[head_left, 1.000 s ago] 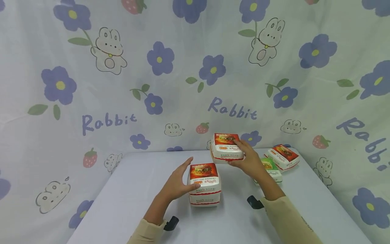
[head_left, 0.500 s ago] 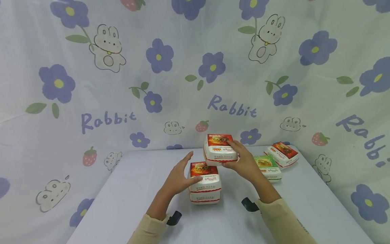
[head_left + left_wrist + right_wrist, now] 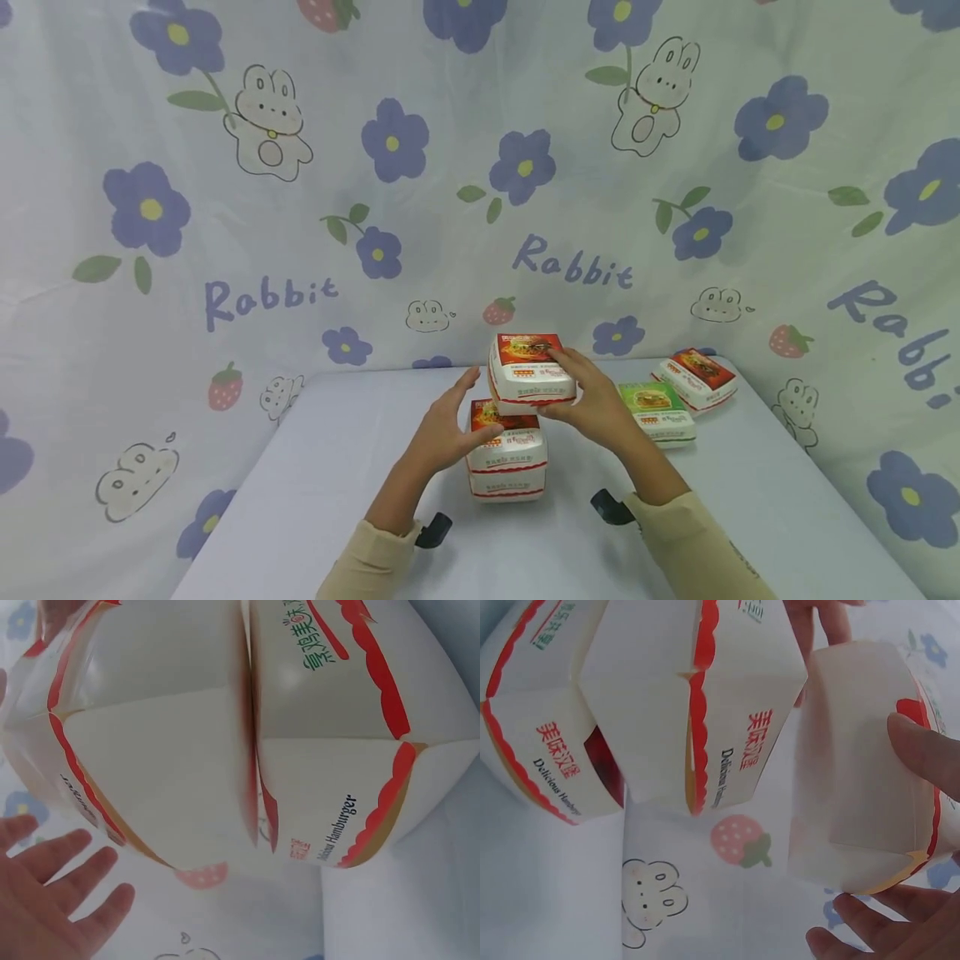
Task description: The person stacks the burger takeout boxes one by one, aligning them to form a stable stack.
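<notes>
My right hand (image 3: 603, 410) grips a white hamburger box (image 3: 531, 377) with a red burger picture on its lid, thumb on the near side and fingers along the right. That box is in the air, over the back of two similar boxes stacked on the table. In the stack, the upper hamburger box (image 3: 517, 454) sits on the lower hamburger box (image 3: 507, 483); the held box partly hides the top lid. Beside the stack's left side is my left hand (image 3: 437, 433), fingers spread and holding nothing. The left wrist view shows those fingers (image 3: 82, 874) next to the upper box.
At the back right of the white table (image 3: 337, 450) lie a green-topped burger box (image 3: 660, 412) and another red-topped box (image 3: 699, 382). A printed rabbit-and-flower curtain (image 3: 450, 217) hangs behind the table's far edge.
My right hand has carried the held box leftward and slightly down, from right of the stack to over its back. The left hand has barely moved, staying at the stack's left.
</notes>
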The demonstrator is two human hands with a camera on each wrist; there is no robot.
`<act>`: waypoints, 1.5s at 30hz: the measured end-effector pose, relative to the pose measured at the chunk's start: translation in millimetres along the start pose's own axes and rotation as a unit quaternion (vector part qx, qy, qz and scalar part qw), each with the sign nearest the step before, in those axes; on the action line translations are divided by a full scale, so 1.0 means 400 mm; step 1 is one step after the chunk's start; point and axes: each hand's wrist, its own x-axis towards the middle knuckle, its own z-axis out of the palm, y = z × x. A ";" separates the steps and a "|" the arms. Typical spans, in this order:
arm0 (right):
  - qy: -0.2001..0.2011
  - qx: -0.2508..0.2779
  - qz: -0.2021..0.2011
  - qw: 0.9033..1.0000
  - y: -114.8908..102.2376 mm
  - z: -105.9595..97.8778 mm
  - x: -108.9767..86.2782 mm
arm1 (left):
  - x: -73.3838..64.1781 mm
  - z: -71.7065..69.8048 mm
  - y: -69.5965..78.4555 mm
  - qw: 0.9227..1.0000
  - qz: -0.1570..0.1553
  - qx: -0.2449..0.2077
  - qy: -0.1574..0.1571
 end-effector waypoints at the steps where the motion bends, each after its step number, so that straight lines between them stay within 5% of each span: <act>1: -0.002 -0.003 -0.004 1.000 -0.002 0.000 -0.001 | 0.002 0.000 0.001 1.000 0.002 -0.001 0.003; 26: -0.036 -0.017 -0.037 0.999 -0.022 0.023 -0.012 | 0.007 -0.011 0.003 0.999 -0.001 -0.041 0.012; 38: -0.005 -0.001 -0.102 0.995 0.000 0.030 -0.021 | -0.008 -0.027 0.000 0.999 -0.012 -0.049 0.007; 45: -0.011 0.019 -0.100 0.995 -0.003 0.031 -0.035 | -0.025 -0.035 0.002 0.999 -0.005 -0.048 0.010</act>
